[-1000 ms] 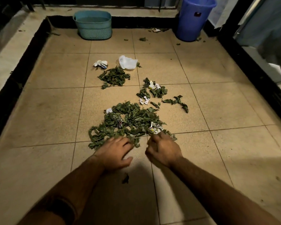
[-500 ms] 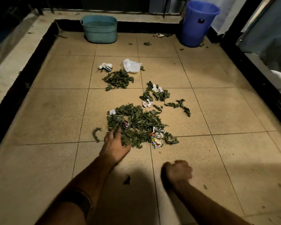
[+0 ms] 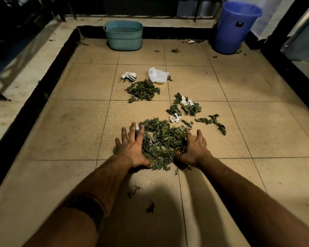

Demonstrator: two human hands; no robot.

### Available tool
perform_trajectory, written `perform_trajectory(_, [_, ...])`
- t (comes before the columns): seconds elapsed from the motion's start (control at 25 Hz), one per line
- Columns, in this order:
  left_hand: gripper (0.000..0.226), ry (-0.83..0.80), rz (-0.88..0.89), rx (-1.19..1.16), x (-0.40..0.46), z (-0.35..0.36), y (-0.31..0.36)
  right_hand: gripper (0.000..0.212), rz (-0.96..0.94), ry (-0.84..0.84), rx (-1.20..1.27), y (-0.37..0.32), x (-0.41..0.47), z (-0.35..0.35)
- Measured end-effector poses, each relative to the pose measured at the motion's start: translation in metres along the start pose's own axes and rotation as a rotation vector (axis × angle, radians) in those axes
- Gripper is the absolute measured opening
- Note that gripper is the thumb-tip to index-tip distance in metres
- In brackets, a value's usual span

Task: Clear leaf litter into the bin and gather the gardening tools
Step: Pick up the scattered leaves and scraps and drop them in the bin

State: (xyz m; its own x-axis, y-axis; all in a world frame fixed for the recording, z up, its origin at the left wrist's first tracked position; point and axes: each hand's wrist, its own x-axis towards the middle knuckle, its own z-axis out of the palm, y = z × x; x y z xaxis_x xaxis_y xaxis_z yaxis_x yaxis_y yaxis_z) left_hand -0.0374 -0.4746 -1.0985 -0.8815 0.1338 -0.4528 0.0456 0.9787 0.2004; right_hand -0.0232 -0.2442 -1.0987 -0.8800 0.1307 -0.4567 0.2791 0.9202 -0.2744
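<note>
A heap of green leaf litter (image 3: pixel 161 141) mixed with paper scraps lies on the tiled floor in front of me. My left hand (image 3: pixel 132 147) presses against its left side with fingers spread. My right hand (image 3: pixel 194 148) cups its right side, fingers straight along the leaves. A second leaf pile (image 3: pixel 143 90) lies farther back, and a third looser patch (image 3: pixel 187 108) with crumpled paper sits to the right. The blue bin (image 3: pixel 235 27) stands in the far right corner.
A teal basket (image 3: pixel 123 35) stands against the back wall. White plastic (image 3: pixel 157 75) and a crumpled wrapper (image 3: pixel 128 75) lie by the far pile. A strip of leaves (image 3: pixel 214 122) trails right. Stray leaves (image 3: pixel 150 207) lie near me. Dark raised borders edge the floor.
My right hand, drawn back in a fist half a second ago, has come forward to the heap's right side. My left hand has slid onto the left side, and the leaves are bunched tighter.
</note>
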Motion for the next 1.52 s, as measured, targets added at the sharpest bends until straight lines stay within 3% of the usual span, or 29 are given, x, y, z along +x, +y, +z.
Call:
perform_trajectory(0.12, [0.146,-0.128,0.012,-0.009,0.011,0.01,0.002,0.133,-0.067,-0.153,-0.079,-0.007,0.022,0.01])
perform_trajectory(0.28, [0.123,-0.242,0.006,0.016,0.017,0.018,0.007,0.121,-0.118,-0.171,-0.224,-0.016,0.036,0.02])
perform_trajectory(0.4, [0.072,-0.056,0.046,0.008,0.018,0.012,0.008,0.094,-0.112,-0.129,-0.2,-0.023,0.034,0.014])
perform_trajectory(0.48, [0.054,0.047,0.092,0.023,0.018,0.012,0.005,0.085,-0.102,-0.074,-0.174,-0.026,0.032,0.012])
perform_trajectory(0.56, [0.063,0.015,0.118,0.087,0.015,0.007,0.002,0.093,-0.068,-0.077,-0.166,-0.029,0.032,0.008])
perform_trajectory(0.64, [0.087,-0.058,0.078,0.178,0.013,-0.006,0.0,0.109,0.021,-0.146,-0.142,-0.035,0.032,-0.003])
perform_trajectory(0.72, [0.097,-0.038,0.011,0.299,0.013,-0.019,0.002,0.115,0.119,-0.196,-0.094,-0.043,0.034,-0.015])
perform_trajectory(0.8, [0.094,0.0,-0.114,0.266,0.016,-0.021,0.011,0.105,0.154,-0.128,-0.006,-0.051,0.033,-0.014])
perform_trajectory(0.88, [0.09,-0.031,-0.251,0.044,0.013,-0.01,0.024,0.085,0.096,-0.05,-0.004,-0.053,0.025,0.006])
perform_trajectory(0.96, [0.077,-0.048,-0.216,-0.046,0.002,0.009,0.034,0.06,-0.008,-0.042,-0.082,-0.049,0.013,0.03])
perform_trajectory(1.04, [0.072,0.01,-0.073,0.04,-0.006,0.022,0.038,0.05,-0.067,-0.012,-0.103,-0.041,0.007,0.035])
perform_trajectory(1.12, [0.081,0.023,-0.02,0.09,-0.007,0.016,0.036,0.061,-0.021,-0.001,-0.076,-0.037,0.005,0.02])
perform_trajectory(1.24, [0.113,-0.114,-0.136,0.015,0.0,0.002,0.035,0.109,0.115,-0.09,-0.161,-0.033,0.004,0.004])
perform_trajectory(1.32, [0.12,-0.188,-0.171,-0.068,0.004,0.009,0.036,0.119,0.14,-0.159,-0.104,-0.032,0.003,0.012])
perform_trajectory(1.4, [0.11,-0.227,-0.157,-0.066,0.003,0.017,0.041,0.115,0.083,-0.198,-0.08,-0.032,0.004,0.024])
perform_trajectory(1.52, [0.07,-0.155,-0.09,-0.053,-0.001,0.017,0.047,0.095,-0.019,-0.174,-0.275,-0.033,0.006,0.036])
